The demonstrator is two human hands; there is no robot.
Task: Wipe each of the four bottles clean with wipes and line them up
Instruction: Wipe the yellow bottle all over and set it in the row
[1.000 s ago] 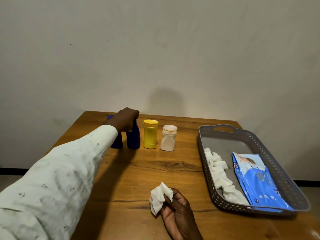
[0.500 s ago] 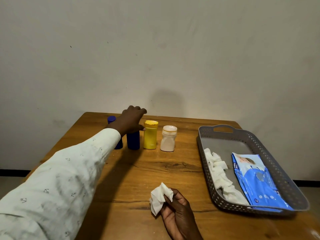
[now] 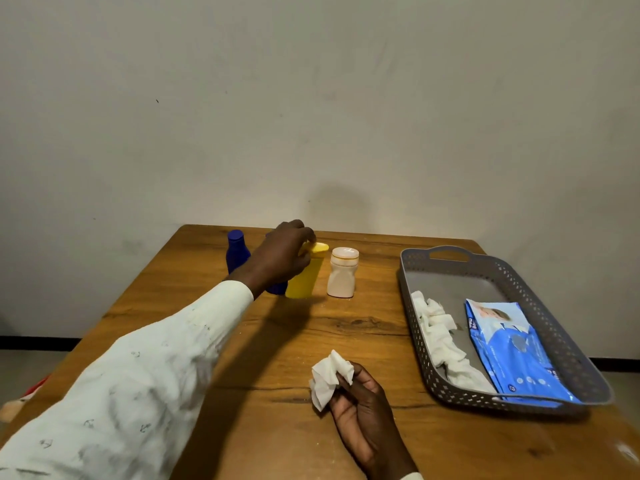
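- Bottles, four in all, stand in a rough row near the far edge of the wooden table (image 3: 346,427): one blue bottle (image 3: 237,251) at the left end, a second blue bottle (image 3: 277,288) mostly hidden behind the reaching hand, the yellow bottle (image 3: 306,277), and the white bottle (image 3: 343,273) at the right end.
- Left hand (image 3: 282,256), at the end of a pale patterned sleeve (image 3: 145,375), curls its fingers round the upper part of the yellow bottle, which leans to the right rather than standing upright.
- Right hand (image 3: 363,407) rests on the near part of the table and pinches a crumpled white wipe (image 3: 329,375) between thumb and fingers.
- Grey perforated tray (image 3: 568,362) sits to the right — inside it, a line of crumpled wipes (image 3: 440,337) along the left wall and a blue wipes pack (image 3: 512,348) beside them.
- Progress — several crumpled wipes already lie in the tray, which suggests some wiping is done, though from this distance no bottle's surface can be judged clean or dirty.
- Remaining, as a judgement: the yellow bottle appears to be the one in hand for wiping, after which it must go back into line; the white bottle may follow.
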